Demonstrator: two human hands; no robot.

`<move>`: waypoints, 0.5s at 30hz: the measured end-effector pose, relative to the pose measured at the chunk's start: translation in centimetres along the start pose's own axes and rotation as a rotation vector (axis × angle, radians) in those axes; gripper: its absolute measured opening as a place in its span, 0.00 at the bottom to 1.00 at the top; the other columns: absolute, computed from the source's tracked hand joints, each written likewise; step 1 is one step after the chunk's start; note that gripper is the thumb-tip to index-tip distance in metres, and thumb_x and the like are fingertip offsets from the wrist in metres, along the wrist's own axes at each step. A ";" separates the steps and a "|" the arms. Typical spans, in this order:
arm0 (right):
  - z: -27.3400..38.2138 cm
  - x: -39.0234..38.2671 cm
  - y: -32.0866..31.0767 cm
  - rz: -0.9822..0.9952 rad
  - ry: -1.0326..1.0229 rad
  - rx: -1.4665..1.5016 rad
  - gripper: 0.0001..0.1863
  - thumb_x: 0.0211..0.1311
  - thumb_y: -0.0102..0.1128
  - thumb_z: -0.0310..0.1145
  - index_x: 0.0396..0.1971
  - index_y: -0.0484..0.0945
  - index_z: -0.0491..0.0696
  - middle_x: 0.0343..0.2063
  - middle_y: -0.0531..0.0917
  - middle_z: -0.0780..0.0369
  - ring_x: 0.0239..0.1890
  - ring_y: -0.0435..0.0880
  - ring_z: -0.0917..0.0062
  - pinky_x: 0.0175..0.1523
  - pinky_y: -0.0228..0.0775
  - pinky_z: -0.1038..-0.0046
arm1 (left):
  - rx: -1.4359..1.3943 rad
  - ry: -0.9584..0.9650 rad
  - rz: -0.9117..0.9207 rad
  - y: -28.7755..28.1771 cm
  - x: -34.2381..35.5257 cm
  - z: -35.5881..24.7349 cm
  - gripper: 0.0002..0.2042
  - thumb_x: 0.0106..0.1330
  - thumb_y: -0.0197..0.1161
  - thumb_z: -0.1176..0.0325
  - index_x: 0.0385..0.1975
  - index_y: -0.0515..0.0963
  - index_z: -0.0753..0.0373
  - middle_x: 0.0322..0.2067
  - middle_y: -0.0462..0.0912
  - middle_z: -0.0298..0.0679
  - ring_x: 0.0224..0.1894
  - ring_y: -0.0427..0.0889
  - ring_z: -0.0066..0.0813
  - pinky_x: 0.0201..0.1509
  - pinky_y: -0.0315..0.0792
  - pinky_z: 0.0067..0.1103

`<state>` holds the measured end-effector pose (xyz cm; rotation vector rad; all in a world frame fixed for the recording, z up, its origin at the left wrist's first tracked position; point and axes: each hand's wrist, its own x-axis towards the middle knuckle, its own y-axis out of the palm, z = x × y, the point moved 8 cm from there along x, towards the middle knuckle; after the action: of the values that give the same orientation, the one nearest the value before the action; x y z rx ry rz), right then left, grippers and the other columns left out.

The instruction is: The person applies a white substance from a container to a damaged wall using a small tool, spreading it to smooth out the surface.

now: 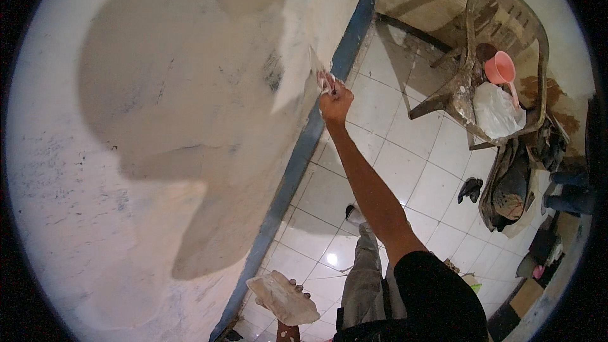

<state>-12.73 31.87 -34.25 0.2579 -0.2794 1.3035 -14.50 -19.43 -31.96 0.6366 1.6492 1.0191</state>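
My right hand (pixel 335 98) grips a putty knife (pixel 313 63) at the white-plastered wall (pixel 158 228), above the blue strip at its foot; its flat blade looks to be at the wall, and white paste smears my fingers. Below, near the bottom edge, my left hand (pixel 297 291) is wrapped round a pale, putty-smeared board (pixel 275 294), fingertips showing along its side. The shadow of my head and arm covers much of the wall, which carries dark scuffs and patches.
A stained chair (pixel 541 44) stands at the upper right, holding a pink dipper (pixel 499 66) and a white plastic bag (pixel 494 111). A dark bundle (pixel 506 196), a small black item (pixel 470 190) and assorted boxes (pixel 525 294) lie along the right on the tiled floor (pixel 373 101).
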 end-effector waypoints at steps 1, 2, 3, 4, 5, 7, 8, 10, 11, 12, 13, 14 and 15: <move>1.5 -0.9 -1.0 -0.127 -0.215 -0.164 0.13 0.42 0.50 0.23 0.33 0.76 0.44 0.23 0.78 0.56 0.25 0.76 0.65 0.30 0.66 0.67 | -0.012 -0.005 0.003 0.8 0.3 0.5 0.45 0.35 0.54 0.28 0.54 0.60 0.51 0.46 0.69 0.43 0.45 0.70 0.44 0.47 0.62 0.45; 3.3 -2.6 -1.4 -0.251 -0.423 -0.322 0.15 0.39 0.47 0.18 0.31 0.77 0.43 0.22 0.78 0.57 0.21 0.75 0.68 0.27 0.65 0.71 | -0.029 -0.004 0.000 0.8 0.2 0.3 0.45 0.35 0.54 0.28 0.54 0.60 0.51 0.46 0.69 0.43 0.45 0.70 0.44 0.47 0.62 0.45; 4.1 -3.6 -1.5 -0.247 -0.419 -0.320 0.15 0.39 0.47 0.18 0.31 0.77 0.43 0.22 0.78 0.57 0.21 0.75 0.68 0.27 0.65 0.71 | -0.048 -0.003 -0.004 0.7 0.1 0.2 0.45 0.35 0.54 0.28 0.54 0.60 0.51 0.46 0.68 0.43 0.45 0.70 0.44 0.47 0.62 0.45; 4.1 -4.3 -1.1 -0.140 -0.323 -0.285 0.16 0.40 0.47 0.17 0.32 0.77 0.43 0.24 0.78 0.57 0.23 0.76 0.70 0.28 0.66 0.74 | -0.003 -0.001 -0.020 -0.1 0.0 -0.2 0.46 0.34 0.53 0.27 0.53 0.61 0.51 0.45 0.69 0.43 0.45 0.70 0.43 0.46 0.62 0.44; 4.4 -5.0 -0.9 -0.034 -0.230 -0.252 0.17 0.40 0.46 0.15 0.32 0.77 0.43 0.26 0.79 0.57 0.25 0.77 0.73 0.28 0.66 0.76 | 0.017 -0.001 -0.028 -1.3 -0.3 -0.5 0.46 0.34 0.52 0.26 0.53 0.61 0.52 0.45 0.69 0.43 0.45 0.70 0.43 0.46 0.62 0.44; 5.8 -6.7 -0.8 0.075 -0.114 -0.122 0.17 0.41 0.45 0.14 0.32 0.77 0.42 0.26 0.79 0.58 0.26 0.77 0.75 0.29 0.66 0.78 | 0.084 0.023 -0.028 -4.3 -1.0 -1.7 0.46 0.33 0.51 0.25 0.51 0.62 0.52 0.44 0.70 0.42 0.45 0.70 0.42 0.46 0.62 0.43; 5.7 -7.4 -0.7 0.175 -0.007 -0.003 0.17 0.42 0.44 0.12 0.33 0.77 0.42 0.27 0.79 0.59 0.28 0.77 0.76 0.29 0.66 0.79 | 0.103 0.022 -0.021 -4.6 -0.9 -1.6 0.46 0.33 0.51 0.25 0.51 0.63 0.52 0.43 0.71 0.42 0.45 0.70 0.41 0.46 0.62 0.43; 6.6 -9.6 -1.0 0.172 0.018 0.011 0.17 0.43 0.44 0.12 0.32 0.77 0.42 0.26 0.79 0.60 0.29 0.76 0.78 0.29 0.66 0.81 | 0.103 0.017 -0.087 -4.1 -0.4 -1.2 0.46 0.32 0.50 0.24 0.50 0.64 0.53 0.43 0.71 0.41 0.45 0.70 0.40 0.45 0.62 0.44; 7.0 -10.6 -1.1 0.176 0.048 0.040 0.16 0.44 0.43 0.12 0.31 0.77 0.41 0.26 0.79 0.60 0.30 0.76 0.80 0.29 0.66 0.82 | 0.095 0.017 -0.123 -4.2 -0.5 -1.3 0.46 0.32 0.50 0.24 0.50 0.64 0.53 0.42 0.71 0.41 0.45 0.70 0.40 0.45 0.62 0.44; 7.2 -11.3 -1.4 0.176 0.050 0.041 0.16 0.44 0.43 0.12 0.31 0.77 0.41 0.26 0.79 0.60 0.30 0.76 0.80 0.29 0.66 0.82 | 0.087 0.018 -0.159 -4.4 -0.6 -1.5 0.46 0.32 0.50 0.24 0.50 0.64 0.54 0.42 0.72 0.41 0.45 0.70 0.40 0.45 0.62 0.44; 7.7 -12.1 -1.4 0.211 0.015 0.048 0.15 0.45 0.42 0.12 0.30 0.77 0.40 0.26 0.79 0.61 0.31 0.76 0.81 0.30 0.65 0.83 | 0.148 0.028 -0.184 -5.4 -0.8 -2.1 0.46 0.33 0.50 0.25 0.50 0.63 0.54 0.42 0.71 0.41 0.45 0.70 0.41 0.45 0.63 0.44; 8.4 -12.6 -1.2 0.246 -0.020 0.060 0.14 0.45 0.41 0.12 0.28 0.77 0.39 0.25 0.79 0.62 0.31 0.75 0.83 0.31 0.65 0.84 | 0.211 0.040 -0.209 -6.4 -1.2 -2.8 0.46 0.34 0.51 0.25 0.51 0.62 0.54 0.43 0.71 0.42 0.45 0.70 0.42 0.44 0.63 0.45; 6.6 -12.8 -1.6 0.238 -0.024 0.053 0.14 0.45 0.41 0.12 0.28 0.77 0.39 0.25 0.79 0.62 0.31 0.75 0.83 0.31 0.65 0.84 | 0.207 0.047 -0.195 -6.3 -1.1 -2.8 0.46 0.35 0.51 0.25 0.51 0.62 0.54 0.43 0.71 0.42 0.45 0.70 0.42 0.44 0.63 0.45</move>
<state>-14.64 17.61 -32.55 0.2924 -0.3029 1.5455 -16.31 -24.33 -36.55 0.5773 1.8339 0.7342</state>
